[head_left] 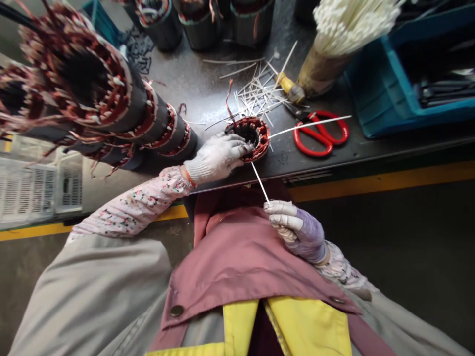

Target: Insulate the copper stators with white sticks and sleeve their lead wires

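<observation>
A small wound motor stator (252, 138) with red-brown copper windings lies at the bench edge. My left hand (217, 157), in a white knit glove, grips its near side. A thin white cable tie (260, 182) runs from the stator down to my right hand (293, 227), whose glove has a purple-coated back. Its fingers pinch the tie's lower end. A longer white tie (308, 126) extends rightward from the stator, over the red-handled scissors (319, 133). I cannot tell whether both strips are one tie.
Larger wound stators (85, 84) lie stacked at left, and several more stand at the back. Loose white ties (260, 94) are scattered on the dark bench (282, 163). A bundle of ties (345, 24) and a blue crate (408, 84) stand at right. A white crate (40, 188) sits below left.
</observation>
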Tool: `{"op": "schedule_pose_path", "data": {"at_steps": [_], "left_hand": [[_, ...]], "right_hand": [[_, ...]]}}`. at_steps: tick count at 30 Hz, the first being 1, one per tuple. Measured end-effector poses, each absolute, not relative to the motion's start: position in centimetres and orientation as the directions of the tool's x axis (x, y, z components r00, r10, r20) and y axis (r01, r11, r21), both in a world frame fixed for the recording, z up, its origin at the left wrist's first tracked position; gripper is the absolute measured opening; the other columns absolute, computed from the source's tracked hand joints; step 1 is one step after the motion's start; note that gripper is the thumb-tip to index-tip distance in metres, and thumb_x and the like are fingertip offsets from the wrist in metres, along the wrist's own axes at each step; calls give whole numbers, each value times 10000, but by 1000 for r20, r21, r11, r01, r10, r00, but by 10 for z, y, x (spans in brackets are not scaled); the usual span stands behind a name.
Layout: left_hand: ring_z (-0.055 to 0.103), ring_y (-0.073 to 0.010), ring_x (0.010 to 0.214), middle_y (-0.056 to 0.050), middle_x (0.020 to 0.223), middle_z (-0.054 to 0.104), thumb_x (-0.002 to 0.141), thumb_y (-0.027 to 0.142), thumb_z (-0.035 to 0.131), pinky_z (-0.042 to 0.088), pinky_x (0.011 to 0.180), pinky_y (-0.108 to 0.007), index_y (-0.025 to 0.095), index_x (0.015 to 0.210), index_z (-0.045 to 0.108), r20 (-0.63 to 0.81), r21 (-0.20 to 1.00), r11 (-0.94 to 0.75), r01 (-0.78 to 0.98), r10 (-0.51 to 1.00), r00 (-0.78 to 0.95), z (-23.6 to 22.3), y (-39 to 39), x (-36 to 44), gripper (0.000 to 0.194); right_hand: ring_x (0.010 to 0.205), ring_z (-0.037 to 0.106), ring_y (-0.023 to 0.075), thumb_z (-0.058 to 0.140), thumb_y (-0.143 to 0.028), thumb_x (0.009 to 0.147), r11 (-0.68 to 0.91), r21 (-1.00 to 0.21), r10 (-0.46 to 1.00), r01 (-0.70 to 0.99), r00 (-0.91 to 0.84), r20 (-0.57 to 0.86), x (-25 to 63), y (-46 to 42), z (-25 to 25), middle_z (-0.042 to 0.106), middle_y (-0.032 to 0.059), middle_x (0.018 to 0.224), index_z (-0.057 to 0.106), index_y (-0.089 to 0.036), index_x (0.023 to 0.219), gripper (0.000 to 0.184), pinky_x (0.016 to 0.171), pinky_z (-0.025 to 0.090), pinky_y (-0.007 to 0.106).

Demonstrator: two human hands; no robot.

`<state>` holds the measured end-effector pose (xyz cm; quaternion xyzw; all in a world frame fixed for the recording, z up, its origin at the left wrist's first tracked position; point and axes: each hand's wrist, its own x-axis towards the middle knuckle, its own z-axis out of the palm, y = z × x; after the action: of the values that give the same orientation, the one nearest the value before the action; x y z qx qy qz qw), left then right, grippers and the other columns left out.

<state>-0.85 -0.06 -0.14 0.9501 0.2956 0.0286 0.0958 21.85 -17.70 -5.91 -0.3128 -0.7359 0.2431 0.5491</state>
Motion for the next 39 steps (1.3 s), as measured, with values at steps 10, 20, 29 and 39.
{"op": "schedule_pose_path", "data": {"at_steps": [10, 20, 29, 39], "left_hand": [[594, -268, 1285, -143, 1352, 664, 953, 304, 557, 422, 1130, -447, 149, 1356, 633, -35, 230, -764, 603, 612, 790, 7, -4, -1, 439], [582, -256, 1302, -116, 1368, 653, 949, 320, 564, 391, 1153, -443, 191, 1440, 559, -87, 175, -762, 623, 619, 781, 16, -3, 2, 508], [575, -261, 1317, -113, 1402, 635, 961, 280, 500, 443, 1130, -439, 185, 1417, 589, -139, 217, -766, 606, 590, 795, 22, -2, 1, 474], [553, -290, 1344, -113, 1397, 636, 876, 267, 585, 404, 1175, -488, 164, 1430, 561, -6, 298, -727, 619, 646, 763, 14, -5, -6, 565]], "right_hand": [[1103, 721, 207, 615, -61, 919, 628, -714, 777, 308, -199, 597, 218, -177, -67, 744, 109, 1139, 645, -217, 1177, 303, 923, 631, 359], [1107, 719, 208, 615, -32, 899, 638, -720, 769, 273, -185, 612, 215, -175, -64, 744, 114, 1133, 641, -207, 1181, 333, 940, 623, 360], [1105, 721, 204, 614, -50, 904, 613, -730, 787, 302, -142, 601, 212, -180, -65, 747, 100, 1147, 642, -224, 1182, 329, 931, 624, 354], [1024, 742, 172, 598, -118, 940, 632, -691, 758, 352, -91, 646, 191, -144, -80, 764, 80, 1090, 657, -233, 1091, 198, 852, 632, 300]]}}
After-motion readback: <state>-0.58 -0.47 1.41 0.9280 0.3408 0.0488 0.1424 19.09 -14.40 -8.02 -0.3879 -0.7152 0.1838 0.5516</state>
